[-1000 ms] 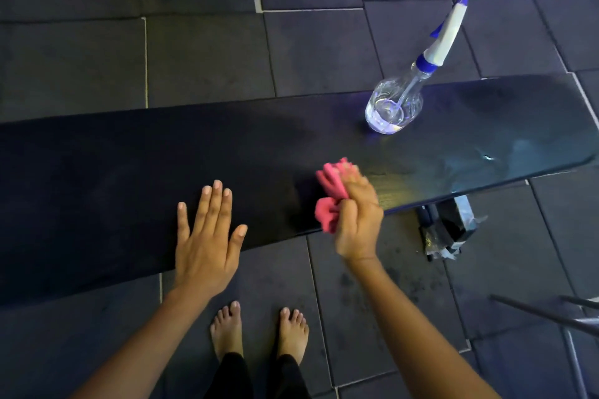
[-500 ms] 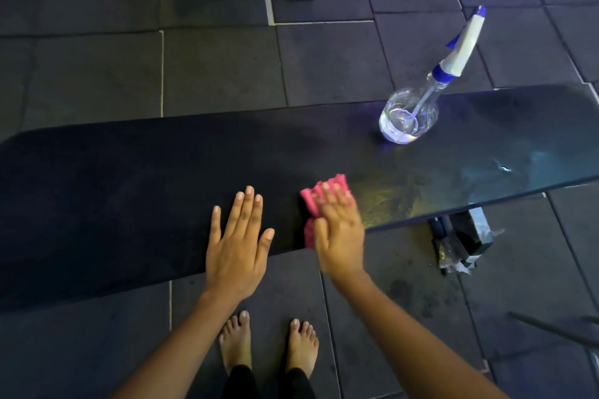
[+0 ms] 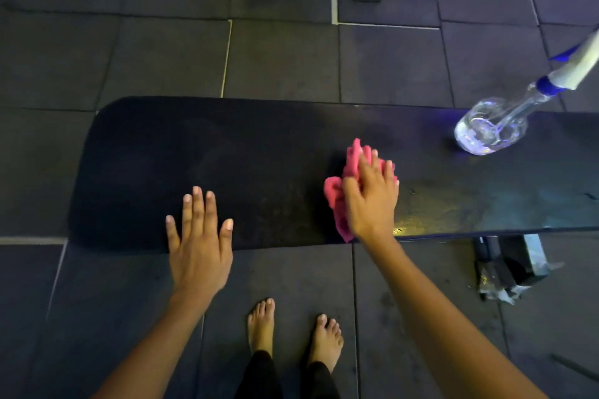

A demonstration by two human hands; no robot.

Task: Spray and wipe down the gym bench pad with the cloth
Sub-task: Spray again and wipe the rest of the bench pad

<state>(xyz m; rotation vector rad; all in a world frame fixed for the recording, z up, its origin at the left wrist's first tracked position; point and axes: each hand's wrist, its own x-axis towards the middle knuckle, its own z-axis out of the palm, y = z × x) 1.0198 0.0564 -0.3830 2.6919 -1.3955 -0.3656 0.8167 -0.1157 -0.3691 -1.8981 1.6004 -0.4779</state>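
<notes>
Two hands: both work at the near edge of the bench pad (image 3: 259, 155), above the person's bare feet (image 3: 293, 334).
Left hand (image 3: 199, 246): flat and spread wide, palm down, holding nothing; the fingers lie on the pad and the heel overhangs the near edge, likely as a brace.
Right hand (image 3: 372, 201): flat, fingers together, pressing the cloth (image 3: 337, 194) against the pad; it lies to the right of the left hand, well apart.
Cloth, place: under the right palm and fingers, bunching out to that hand's left and just beyond its fingertips.
Cloth, look: bright pink, crumpled into soft folds.
Cloth, handling: judged light, limp and easily bunched; best held by a flat palm over the wad, so it does not slip out sideways.
Pad, look: long, dark, matte, with rounded corners; a shinier patch, possibly damp, lies right of the right hand.
Pad, handling: judged firm and steady, slicker where wet.
Spray bottle (image 3: 492, 126): stands on the pad beyond and right of the right hand, apart from it; clear, with liquid, blue collar, white head cut off by the frame.
Bottle, handling: probably light and tippable; grip its neck.
Floor (image 3: 162, 52): dark tiles beyond.
</notes>
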